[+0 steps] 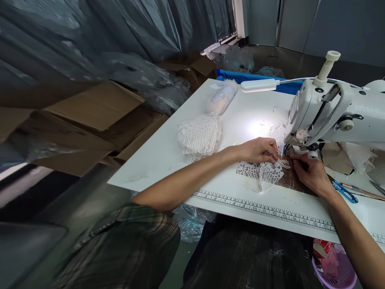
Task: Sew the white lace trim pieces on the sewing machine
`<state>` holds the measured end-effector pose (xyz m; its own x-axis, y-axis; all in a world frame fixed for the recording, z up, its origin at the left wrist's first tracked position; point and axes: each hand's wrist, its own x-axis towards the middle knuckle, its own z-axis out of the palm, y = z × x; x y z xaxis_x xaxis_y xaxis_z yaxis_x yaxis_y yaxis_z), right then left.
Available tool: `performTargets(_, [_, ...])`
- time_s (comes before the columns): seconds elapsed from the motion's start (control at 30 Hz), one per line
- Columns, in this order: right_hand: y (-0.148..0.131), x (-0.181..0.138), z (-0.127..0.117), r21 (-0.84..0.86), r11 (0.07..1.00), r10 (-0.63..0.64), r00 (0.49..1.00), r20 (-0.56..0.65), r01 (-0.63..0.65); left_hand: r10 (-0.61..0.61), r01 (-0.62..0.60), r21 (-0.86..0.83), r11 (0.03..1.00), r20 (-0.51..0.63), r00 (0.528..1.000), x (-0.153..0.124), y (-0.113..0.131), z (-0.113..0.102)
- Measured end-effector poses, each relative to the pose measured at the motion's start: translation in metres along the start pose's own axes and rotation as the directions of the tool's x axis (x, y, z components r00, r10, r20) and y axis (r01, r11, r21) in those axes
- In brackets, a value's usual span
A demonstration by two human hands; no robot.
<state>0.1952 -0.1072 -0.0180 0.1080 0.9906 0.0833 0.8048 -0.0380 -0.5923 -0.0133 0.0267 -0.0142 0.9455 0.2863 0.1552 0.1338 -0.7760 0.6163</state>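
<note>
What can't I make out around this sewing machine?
In the head view:
Lace under the left hand: covered by that hand.
Part of the ruler scale: behind the right forearm.
Rear of the sewing machine: cut off by the right edge.
Individual stitches: too small.
Grey object at lower left: blurred and cut off.
</note>
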Motion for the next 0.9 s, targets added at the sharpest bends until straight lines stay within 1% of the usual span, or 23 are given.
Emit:
performTargets(0.07, [0.001,0.000,0.001,-0.014,0.999,-0.035,0.999,-0.008,0.035,-0.033,0.032,-0.056,0.998,-0.014,0.999,0.000,-0.002,0.001])
performTargets(0.1, [0.002,-0.001,0.001,-0.019,0.999,-0.049,0.999,-0.016,0.049,-0.034,0.033,-0.047,0.998,-0.020,0.999,0.000,-0.001,0.001])
performTargets(0.2, [0.000,-0.004,0.004,0.004,0.995,-0.100,0.994,-0.047,0.100,0.018,-0.017,0.061,0.998,-0.017,1.000,-0.001,0.007,0.001])
performTargets(0.3, [-0.004,-0.008,0.009,0.061,0.967,-0.244,0.969,-0.040,0.246,0.054,-0.054,0.118,0.992,0.007,0.999,-0.002,0.019,0.000])
performTargets(0.37, [-0.007,-0.010,0.012,0.087,0.939,-0.333,0.943,-0.017,0.334,0.044,-0.045,0.095,0.994,0.008,0.999,-0.003,0.027,-0.001])
performTargets(0.4, [-0.008,-0.011,0.012,0.104,0.930,-0.354,0.935,-0.003,0.352,0.033,-0.033,0.068,0.997,0.004,0.999,-0.003,0.031,-0.001])
performTargets(0.47, [-0.011,-0.011,0.012,0.153,0.925,-0.356,0.934,0.024,0.349,0.003,-0.004,-0.011,1.000,-0.006,1.000,-0.004,0.035,-0.003])
performTargets(0.6, [-0.017,-0.011,0.005,0.261,0.918,-0.329,0.941,0.080,0.299,-0.089,0.081,-0.207,0.975,-0.031,0.996,-0.008,0.035,-0.005])
performTargets(0.7, [-0.022,-0.014,0.001,0.312,0.926,-0.271,0.949,0.163,0.211,-0.200,0.176,-0.360,0.916,-0.029,0.979,-0.013,0.030,-0.005])
performTargets(0.77, [-0.025,-0.016,0.001,0.382,0.918,-0.211,0.950,0.232,0.111,-0.244,0.219,-0.430,0.876,-0.004,0.970,-0.017,0.028,-0.007])
performTargets(0.8, [-0.027,-0.017,0.003,0.437,0.899,-0.174,0.947,0.268,0.042,-0.247,0.226,-0.442,0.868,0.008,0.969,-0.018,0.028,-0.010])
performTargets(0.87, [-0.032,-0.016,0.008,0.551,0.825,-0.091,0.934,0.346,-0.124,-0.227,0.220,-0.394,0.892,0.028,0.973,-0.016,0.029,-0.017])
performTargets(0.9, [-0.036,-0.015,0.011,0.593,0.778,-0.045,0.924,0.381,-0.207,-0.212,0.211,-0.326,0.922,0.032,0.977,-0.013,0.030,-0.021])
